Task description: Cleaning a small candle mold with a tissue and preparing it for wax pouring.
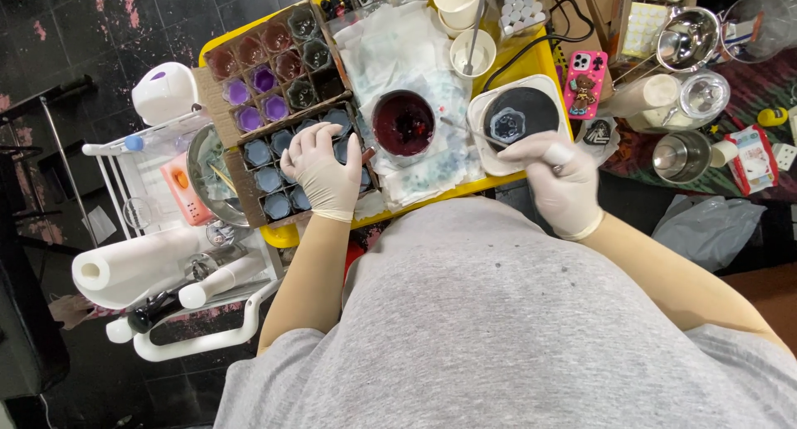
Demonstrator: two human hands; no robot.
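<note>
Left hand (322, 173): gloved, fingers spread and laid flat over the near tray of blue moulds (286, 167); nothing is pinched.
Right hand (563, 180): gloved, fingers pressed together around a thin metal stick (471, 132), held low near the desk edge.
Stick: the far tip is pointed left towards the dark bowl (403, 123); whether it touches the rim cannot be told.
Tray position: left part of the yellow desk (544, 59), just left of the bowl; a second tray of purple and brown moulds (278, 68) is set beyond it.
Hot plate (519, 117): white, round dark top with a pale ring, just right of the bowl and touching the right hand's knuckles.
Handling, tray: judged light, with thin card sides likely to flex; filled cells could spill if tilted. A flat grip on both short edges is advised.
Handling, stick: judged stiff, light, possibly slick through gloves; best held near its end.
Also noted: pink phone (584, 82) far right; paper towel roll (137, 267) near left.
</note>
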